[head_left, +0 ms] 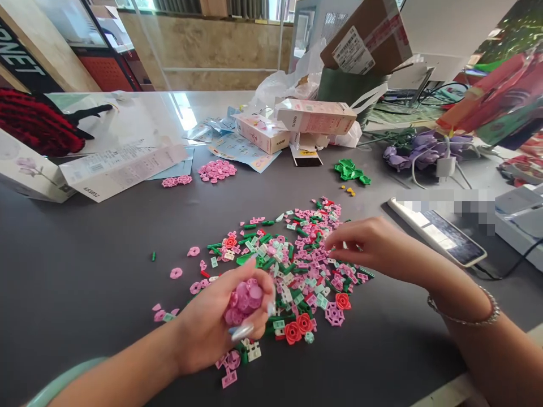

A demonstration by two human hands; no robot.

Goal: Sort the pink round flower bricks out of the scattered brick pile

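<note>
Left hand [212,328] cupped around pink pieces [245,299]

Bright daylight from behind, window glare, warped edges, sharp centre.

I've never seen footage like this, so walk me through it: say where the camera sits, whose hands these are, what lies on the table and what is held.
There is one picture, taken by a camera worn on a person's head, looking down at their own two bare hands. The left hand is closed around a cluster of pink round pieces. The right hand, with a bracelet on its wrist, reaches its fingertips into a pile of small pink, green and red building pieces on the dark grey table. Farther back lie small boxes, a separate heap of pink pieces and a phone.
</note>
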